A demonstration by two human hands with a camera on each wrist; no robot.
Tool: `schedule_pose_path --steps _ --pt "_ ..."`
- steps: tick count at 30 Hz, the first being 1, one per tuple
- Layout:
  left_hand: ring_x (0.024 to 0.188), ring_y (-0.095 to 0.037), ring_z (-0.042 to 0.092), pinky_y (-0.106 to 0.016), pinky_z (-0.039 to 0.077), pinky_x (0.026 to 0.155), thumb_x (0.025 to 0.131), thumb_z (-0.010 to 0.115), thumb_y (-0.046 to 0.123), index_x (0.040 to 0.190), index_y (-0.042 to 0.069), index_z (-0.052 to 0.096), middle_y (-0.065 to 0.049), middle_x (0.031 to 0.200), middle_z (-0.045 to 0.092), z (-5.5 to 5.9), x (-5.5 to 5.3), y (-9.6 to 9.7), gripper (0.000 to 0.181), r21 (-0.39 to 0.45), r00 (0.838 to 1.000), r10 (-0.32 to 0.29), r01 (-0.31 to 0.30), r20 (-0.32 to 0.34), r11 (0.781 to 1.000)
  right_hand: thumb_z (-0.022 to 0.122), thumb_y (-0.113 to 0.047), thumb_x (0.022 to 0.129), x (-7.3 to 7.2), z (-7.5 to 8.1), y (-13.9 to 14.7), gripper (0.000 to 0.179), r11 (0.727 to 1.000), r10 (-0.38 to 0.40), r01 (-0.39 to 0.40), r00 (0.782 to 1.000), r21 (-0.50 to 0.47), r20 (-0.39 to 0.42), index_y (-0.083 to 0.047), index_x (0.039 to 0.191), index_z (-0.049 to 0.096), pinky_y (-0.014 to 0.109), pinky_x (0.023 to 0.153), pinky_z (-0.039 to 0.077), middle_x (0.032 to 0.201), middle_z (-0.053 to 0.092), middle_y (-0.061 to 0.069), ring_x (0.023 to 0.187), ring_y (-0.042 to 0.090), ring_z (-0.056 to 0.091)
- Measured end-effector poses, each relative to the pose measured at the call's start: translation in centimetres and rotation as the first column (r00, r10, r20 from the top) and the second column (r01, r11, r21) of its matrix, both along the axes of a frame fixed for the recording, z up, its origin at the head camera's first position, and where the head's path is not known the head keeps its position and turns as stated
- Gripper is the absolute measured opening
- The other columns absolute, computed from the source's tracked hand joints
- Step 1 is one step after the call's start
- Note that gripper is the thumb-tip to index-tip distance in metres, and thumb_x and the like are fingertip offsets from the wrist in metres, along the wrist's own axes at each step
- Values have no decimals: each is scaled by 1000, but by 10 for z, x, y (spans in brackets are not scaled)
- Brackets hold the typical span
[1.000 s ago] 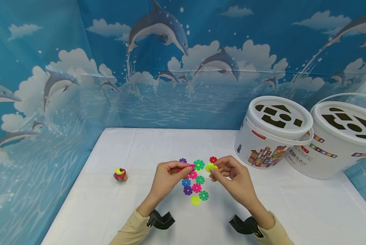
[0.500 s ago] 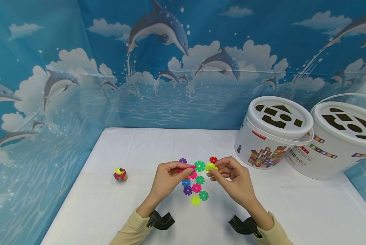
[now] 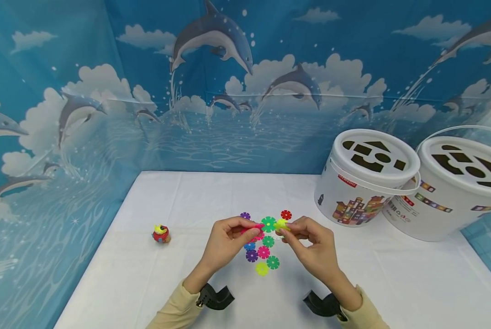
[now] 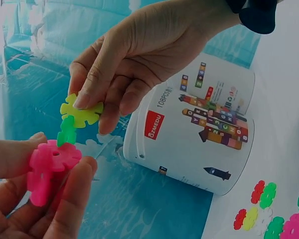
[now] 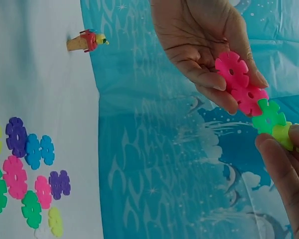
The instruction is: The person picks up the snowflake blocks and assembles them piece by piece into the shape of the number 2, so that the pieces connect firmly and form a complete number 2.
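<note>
My left hand (image 3: pixel 224 240) pinches pink snowflake discs (image 5: pixel 232 69) slotted together at an angle. A green snowflake disc (image 5: pixel 268 118) sticks out from the pink ones, between the two hands. With thumb and fingers my right hand (image 3: pixel 315 246) pinches a yellow snowflake disc (image 4: pixel 89 117), its edge right at the green disc's edge. Both hands are raised above the table in front of the body. Beneath them lie several loose snowflake discs, among them a purple one (image 3: pixel 251 255), a green one (image 3: pixel 272 262) and a yellow one (image 3: pixel 262 269).
Two white lidded buckets (image 3: pixel 366 178) with shape cut-outs stand at the back right of the white table (image 3: pixel 118 283). A small red and yellow bird figure (image 3: pixel 161 234) sits on the left. Behind hangs a blue dolphin curtain (image 3: pixel 229 137).
My right hand has shifted slightly left and down, bringing the yellow disc up against the green one and turning it more edge-on. The left hand has barely moved.
</note>
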State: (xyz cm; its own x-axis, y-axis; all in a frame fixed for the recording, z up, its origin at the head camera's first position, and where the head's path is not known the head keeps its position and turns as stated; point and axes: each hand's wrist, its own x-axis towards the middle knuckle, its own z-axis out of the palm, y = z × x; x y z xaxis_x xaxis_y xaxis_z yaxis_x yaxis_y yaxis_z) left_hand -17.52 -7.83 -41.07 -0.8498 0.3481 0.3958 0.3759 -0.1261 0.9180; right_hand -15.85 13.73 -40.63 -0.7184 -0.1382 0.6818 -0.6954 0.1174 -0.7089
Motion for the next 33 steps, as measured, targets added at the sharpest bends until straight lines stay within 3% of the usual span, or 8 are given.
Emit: schedule_pose_path --steps 6,11,14,18,26,33 --pt "75 -19 68 -38 56 67 83 65 -12 91 -7 68 -18 89 68 3 1 0 10 -29 995 26 -29 -101 999 70 27 65 0 -1 -4 32 1000 4 -5 994 -12 -108 5 87 63 25 62 54 77 64 13 67 19 67" --pt "74 -17 68 -36 56 66 81 65 -15 89 -10 67 -19 86 67 21 8 -1 10 -49 985 32 -40 -170 998 72 25 65 6 11 -10 28 1000 -17 17 986 -6 -165 7 84 63 21 64 53 75 63 14 68 18 65" --pt "72 -17 67 -36 56 65 81 65 -15 89 -10 67 -18 85 67 28 10 -1 9 -57 976 28 -41 -217 998 72 19 70 9 20 -13 19 1000 -21 19 983 -11 -184 9 83 62 21 65 53 74 63 14 68 18 64" --pt "72 -17 68 -37 56 65 81 66 -15 88 -10 67 -19 85 67 30 11 -2 9 -53 977 25 -37 -210 998 73 8 78 9 19 -14 12 1000 -12 7 980 -27 -200 9 82 62 21 65 53 74 62 15 68 17 63" --pt "73 -16 68 -38 56 65 81 65 -15 86 -11 66 -22 84 66 27 9 -1 7 -38 989 1 -7 -148 999 71 -4 83 -4 -3 -11 16 998 12 -26 974 -60 -226 8 81 61 21 65 53 73 62 14 68 17 64" --pt "73 -16 68 -37 56 66 81 65 -14 86 -11 66 -21 84 67 25 7 -3 5 -67 992 1 -9 -125 998 71 0 83 0 5 -15 14 999 20 -31 973 -44 -232 8 80 61 21 65 53 72 61 15 66 19 64"
